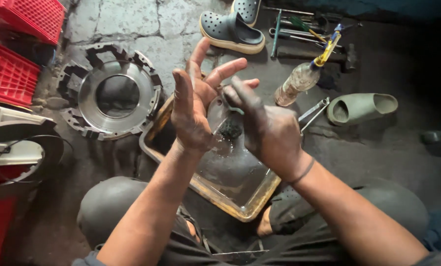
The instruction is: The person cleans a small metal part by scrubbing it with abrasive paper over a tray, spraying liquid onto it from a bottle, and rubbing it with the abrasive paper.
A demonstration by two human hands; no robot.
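Both hands are held raised over a shallow rectangular metal tray with a yellowed rim (pixel 260 199), which holds dark oily liquid and sits on the grimy concrete floor (pixel 127 22) between the person's knees; the left hand (pixel 193 106) is open, fingers spread and pointing upward, palm turned toward the right; nothing is grasped by it. The right hand (pixel 269 130), blackened with grease, is loosely curled, its fingertips brought against the left palm; whether a small part is pinched there cannot be told, though a thin curved grey metal edge (pixel 224 101) is glimpsed between the two hands. A small dark clump of greasy residue (pixel 230 130) is seen just below the hands, over the tray; whether it rests in the liquid or hangs from the fingers is unclear. The contact lies on the palm side of the left hand, the right hand being the nearer and working one. To the left, apart from the tray, a round notched steel clutch-type plate (pixel 117 96) lies flat; red plastic crates (pixel 13 44) stand beyond it. To the right, a clear plastic bottle with a yellow and blue nozzle (pixel 301 76) lies tilted, near a metal wrench (pixel 313 112), a green slide sandal (pixel 360 107) and a dark clog (pixel 231 32).
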